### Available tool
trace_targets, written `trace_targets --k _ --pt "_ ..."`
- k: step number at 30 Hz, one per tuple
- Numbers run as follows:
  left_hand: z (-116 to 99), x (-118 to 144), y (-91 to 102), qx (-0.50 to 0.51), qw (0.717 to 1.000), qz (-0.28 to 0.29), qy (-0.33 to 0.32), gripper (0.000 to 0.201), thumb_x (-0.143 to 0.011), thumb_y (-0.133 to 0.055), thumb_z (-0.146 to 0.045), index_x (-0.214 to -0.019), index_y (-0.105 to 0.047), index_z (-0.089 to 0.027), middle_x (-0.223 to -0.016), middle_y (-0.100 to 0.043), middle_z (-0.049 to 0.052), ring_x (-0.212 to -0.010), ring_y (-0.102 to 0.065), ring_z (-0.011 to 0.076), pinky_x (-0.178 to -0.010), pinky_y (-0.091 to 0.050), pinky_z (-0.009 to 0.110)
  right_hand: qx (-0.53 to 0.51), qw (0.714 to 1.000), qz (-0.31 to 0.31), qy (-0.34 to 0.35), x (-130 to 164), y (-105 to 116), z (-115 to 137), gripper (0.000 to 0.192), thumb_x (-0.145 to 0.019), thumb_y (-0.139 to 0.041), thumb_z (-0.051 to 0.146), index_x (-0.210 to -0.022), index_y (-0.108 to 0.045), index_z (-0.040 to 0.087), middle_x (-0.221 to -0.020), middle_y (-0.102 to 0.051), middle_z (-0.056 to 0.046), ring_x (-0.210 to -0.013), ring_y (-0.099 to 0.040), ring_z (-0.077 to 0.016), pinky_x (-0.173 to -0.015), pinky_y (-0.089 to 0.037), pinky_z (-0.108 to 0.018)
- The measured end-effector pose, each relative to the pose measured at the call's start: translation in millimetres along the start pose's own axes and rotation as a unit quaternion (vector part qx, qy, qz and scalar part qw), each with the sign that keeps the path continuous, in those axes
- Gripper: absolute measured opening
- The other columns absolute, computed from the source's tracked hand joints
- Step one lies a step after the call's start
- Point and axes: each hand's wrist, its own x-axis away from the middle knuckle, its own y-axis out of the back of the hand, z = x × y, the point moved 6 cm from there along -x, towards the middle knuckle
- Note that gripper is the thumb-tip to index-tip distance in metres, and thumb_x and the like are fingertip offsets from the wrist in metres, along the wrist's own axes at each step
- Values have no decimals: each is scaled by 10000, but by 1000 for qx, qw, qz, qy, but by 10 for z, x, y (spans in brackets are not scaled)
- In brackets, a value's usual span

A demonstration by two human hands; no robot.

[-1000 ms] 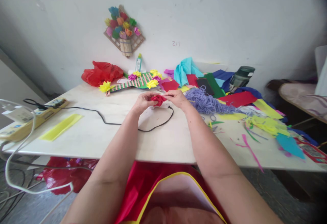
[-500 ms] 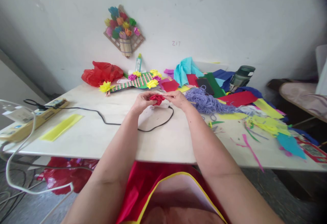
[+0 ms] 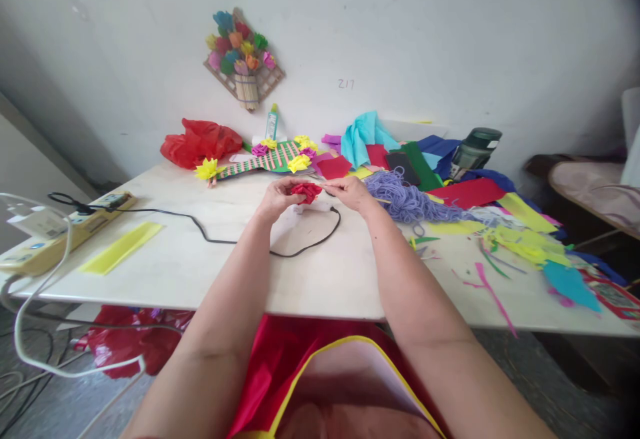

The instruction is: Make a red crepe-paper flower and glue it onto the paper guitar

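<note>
Above the middle of the table, a red crepe-paper flower (image 3: 307,192) with ruffled petals is gripped by my left hand (image 3: 280,197), thumb and fingers closed on its left side. Just right of the flower is my right hand (image 3: 350,192), its thumb and fingers pinched together and pointing at the petals. Whatever sits in that pinch is too small to make out. A white tool on a black cord (image 3: 200,230) lies below the flower, mostly hidden. Behind my hands is a green-and-pink woven piece (image 3: 260,162) trimmed with yellow and purple paper flowers.
Purple yarn (image 3: 400,195), coloured paper sheets (image 3: 467,191) and a dark bottle (image 3: 475,151) crowd the right side. A power strip (image 3: 95,222) and yellow paper strip (image 3: 123,247) lie left. Red plastic (image 3: 200,142) sits at the back; a flower decoration (image 3: 243,59) hangs on the wall.
My right hand has drawn slightly away from the flower, opening a small gap. The flower has tilted a little in my left hand.
</note>
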Motion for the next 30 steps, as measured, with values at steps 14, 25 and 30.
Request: trace_targets --k 14,25,30 --pt "1 -17 106 -13 997 -72 -29 373 -498 -807 -172 -863 -735 -149 -850 -750 61 -764 -688 202 -716 -553 316 308 921 83 -226 157 -16 -376 293 -922 -522 330 -1060 -775 283 -1164 -733 -63 -1064 -665 -240 -800 -480 -293" --pt "7 -21 179 -24 990 -133 -35 380 -487 -768 -173 -865 -738 -143 -774 -733 37 -703 -657 172 -639 -523 268 329 918 54 -213 180 -15 -367 334 -927 -474 307 -1079 -766 249 -1164 -717 -107 -1088 -650 -249 -889 -475 -327" --pt "19 -36 250 -24 984 -167 -48 369 -487 -751 -175 -854 -736 -149 -772 -729 35 -707 -652 172 -625 -516 264 326 939 33 -108 117 -109 -23 374 -935 -449 300 -1165 -727 203 -1164 -706 -115 -1112 -616 -240 -952 -429 -320"
